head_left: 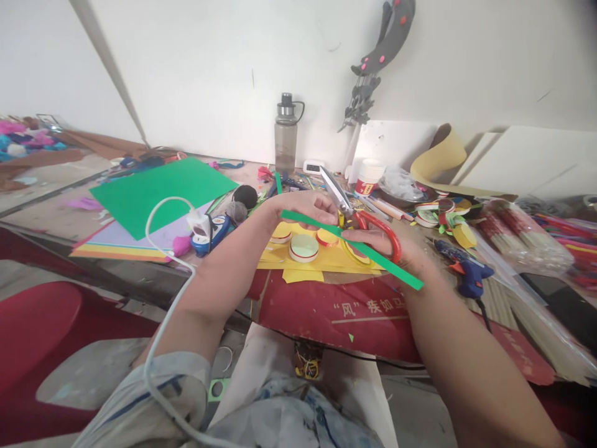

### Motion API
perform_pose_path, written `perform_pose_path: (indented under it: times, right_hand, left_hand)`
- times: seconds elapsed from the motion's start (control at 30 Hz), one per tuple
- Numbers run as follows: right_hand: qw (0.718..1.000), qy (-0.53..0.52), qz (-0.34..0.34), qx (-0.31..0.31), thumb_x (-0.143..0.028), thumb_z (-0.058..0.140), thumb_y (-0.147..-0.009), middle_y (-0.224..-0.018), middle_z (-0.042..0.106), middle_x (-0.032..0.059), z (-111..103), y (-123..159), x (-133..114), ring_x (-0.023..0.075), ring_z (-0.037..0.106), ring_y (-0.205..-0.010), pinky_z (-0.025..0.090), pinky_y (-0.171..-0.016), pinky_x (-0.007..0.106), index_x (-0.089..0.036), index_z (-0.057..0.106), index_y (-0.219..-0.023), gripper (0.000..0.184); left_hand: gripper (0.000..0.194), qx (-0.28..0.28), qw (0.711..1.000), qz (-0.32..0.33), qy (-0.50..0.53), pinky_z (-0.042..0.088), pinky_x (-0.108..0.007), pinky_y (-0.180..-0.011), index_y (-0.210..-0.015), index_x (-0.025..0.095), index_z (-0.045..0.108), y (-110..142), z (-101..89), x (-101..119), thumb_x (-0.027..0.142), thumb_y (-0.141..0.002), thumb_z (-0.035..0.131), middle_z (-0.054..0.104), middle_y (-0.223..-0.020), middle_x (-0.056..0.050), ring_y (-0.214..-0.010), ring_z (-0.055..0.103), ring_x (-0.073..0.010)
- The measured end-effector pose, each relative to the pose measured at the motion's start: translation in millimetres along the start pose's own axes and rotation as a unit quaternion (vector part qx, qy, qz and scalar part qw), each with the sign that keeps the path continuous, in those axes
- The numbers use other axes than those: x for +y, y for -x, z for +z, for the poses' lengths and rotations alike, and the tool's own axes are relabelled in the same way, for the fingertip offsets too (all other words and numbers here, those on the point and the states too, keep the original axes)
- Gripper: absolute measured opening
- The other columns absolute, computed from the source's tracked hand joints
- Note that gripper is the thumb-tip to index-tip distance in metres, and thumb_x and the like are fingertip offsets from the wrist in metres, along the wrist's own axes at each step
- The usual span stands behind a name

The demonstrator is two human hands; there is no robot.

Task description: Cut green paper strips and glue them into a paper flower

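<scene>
A long green paper strip [396, 271] runs slantwise in front of my two hands. My left hand [310, 206] is closed, with the strip pinched at its fingers. The scissors [368, 219], with red and yellow handles, are in my right hand [387, 238], blades pointing up and away to the left. My right thumb also lies against the strip. Below my hands are round paper-rimmed discs, among them a pale green one [303, 247], on yellow paper [303, 275].
Green sheet [163, 193] lies at left over coloured paper. A white cable [153, 348] crosses near my left arm. A blue glue gun [466, 267] lies right of my right wrist. Behind stand a bottle [285, 140] and a paper cup [370, 177]. A red stool [51, 330] is at left.
</scene>
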State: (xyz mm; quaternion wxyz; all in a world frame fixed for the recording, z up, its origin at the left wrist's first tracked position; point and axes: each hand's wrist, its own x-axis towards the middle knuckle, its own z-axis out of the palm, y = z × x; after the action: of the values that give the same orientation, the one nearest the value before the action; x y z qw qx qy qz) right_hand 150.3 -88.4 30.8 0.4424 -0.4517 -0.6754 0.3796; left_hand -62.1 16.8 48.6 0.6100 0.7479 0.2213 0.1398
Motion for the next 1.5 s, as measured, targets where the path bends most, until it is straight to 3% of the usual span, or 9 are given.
perform_pose_path:
  times: [0.13, 0.2, 0.33, 0.47, 0.6, 0.7, 0.8, 0.97, 1.5]
  right_hand:
    - [0.993, 0.041, 0.015, -0.114, -0.063, 0.080, -0.079, -0.053, 0.053, 0.0000, -10, -3, -5, 0.0137, 0.047, -0.050, 0.037, -0.048, 0.030, -0.024, 0.052, -0.059, 0.052]
    - [0.990, 0.042, 0.035, -0.133, -0.065, 0.077, -0.082, -0.049, 0.051, -0.0008, -13, -6, 2, 0.0125, 0.043, -0.045, 0.032, -0.044, 0.030, -0.024, 0.052, -0.059, 0.054]
    - [0.996, -0.084, 0.015, -0.031, -0.068, 0.078, -0.081, -0.057, 0.051, -0.0036, -11, -15, 22, 0.0118, 0.046, -0.050, 0.035, -0.045, 0.026, -0.025, 0.055, -0.076, 0.049]
    - [0.968, -0.227, 0.052, 0.098, -0.074, 0.079, -0.076, -0.057, 0.039, -0.0088, -5, -31, 32, 0.0085, 0.034, -0.045, 0.031, -0.041, 0.023, -0.027, 0.045, -0.083, 0.059]
    - [0.958, -0.249, 0.070, 0.128, -0.084, 0.071, -0.077, -0.063, 0.042, -0.0085, -1, -36, 33, 0.0094, 0.040, -0.047, 0.036, -0.042, 0.023, -0.027, 0.047, -0.091, 0.063]
    - [0.983, -0.152, 0.041, 0.099, -0.087, 0.067, -0.078, -0.067, 0.049, -0.0064, 5, -28, 31, 0.0112, 0.048, -0.051, 0.039, -0.046, 0.025, -0.027, 0.047, -0.091, 0.065]
    - [1.000, -0.018, 0.002, 0.024, -0.091, 0.054, -0.085, -0.064, 0.053, -0.0042, 10, -18, 28, 0.0130, 0.051, -0.053, 0.043, -0.054, 0.029, -0.025, 0.049, -0.086, 0.066]
    - [0.993, 0.109, -0.003, -0.054, -0.098, 0.038, -0.085, -0.058, 0.052, -0.0013, 11, -14, 19, 0.0161, 0.052, -0.058, 0.046, -0.059, 0.032, -0.025, 0.043, -0.073, 0.074]
    - [0.994, 0.064, 0.035, -0.086, -0.095, 0.047, -0.086, -0.059, 0.045, -0.0031, 12, -7, 6, 0.0137, 0.046, -0.054, 0.041, -0.054, 0.029, -0.026, 0.040, -0.078, 0.069]
  left_hand:
    - [0.029, -0.020, 0.997, -0.004, -0.071, 0.047, -0.023, -0.050, -0.078, 0.021, 0.083, 2, -1.3, 5, 0.034, -0.058, 0.099, 0.074, -0.068, -0.006, -0.056, 0.065, -0.0147]
    - [0.026, -0.033, 0.994, -0.024, -0.099, 0.049, -0.023, -0.055, -0.074, 0.022, 0.082, 1, -2.4, 3, 0.031, -0.056, 0.099, 0.076, -0.069, -0.005, -0.061, 0.068, -0.0151]
    - [0.026, -0.028, 0.993, -0.035, -0.111, 0.045, -0.022, -0.058, -0.075, 0.017, 0.080, -2, -7.5, -4, 0.027, -0.058, 0.097, 0.074, -0.069, -0.003, -0.062, 0.064, -0.0111]
    - [0.028, 0.151, 0.987, 0.047, -0.007, 0.039, -0.020, -0.052, -0.074, 0.013, 0.071, -8, -13.6, -11, 0.028, -0.070, 0.094, 0.065, -0.062, 0.002, -0.053, 0.054, -0.0056]
    - [0.032, 0.366, 0.906, 0.171, 0.131, 0.033, -0.018, -0.045, -0.076, 0.018, 0.056, -19, -13.1, -15, 0.026, -0.085, 0.085, 0.052, -0.056, 0.009, -0.045, 0.046, -0.0037]
    - [0.030, 0.423, 0.864, 0.208, 0.178, 0.040, -0.017, -0.047, -0.076, 0.018, 0.050, -25, -9.4, -15, 0.016, -0.091, 0.077, 0.054, -0.060, 0.009, -0.047, 0.050, -0.0036]
    - [0.027, 0.455, 0.845, 0.213, 0.183, 0.048, -0.018, -0.051, -0.080, 0.019, 0.051, -25, -6.3, -13, 0.016, -0.094, 0.074, 0.061, -0.067, 0.007, -0.053, 0.058, -0.0052]
    - [0.033, 0.504, 0.816, 0.214, 0.183, 0.047, -0.018, -0.047, -0.084, 0.023, 0.046, -25, -6.5, -12, 0.026, -0.093, 0.078, 0.057, -0.062, 0.009, -0.049, 0.057, -0.0059]
    - [0.030, 0.518, 0.811, 0.202, 0.181, 0.052, -0.020, -0.051, -0.090, 0.024, 0.044, -20, -11.2, -6, 0.031, -0.096, 0.073, 0.059, -0.063, 0.008, -0.052, 0.061, -0.0075]
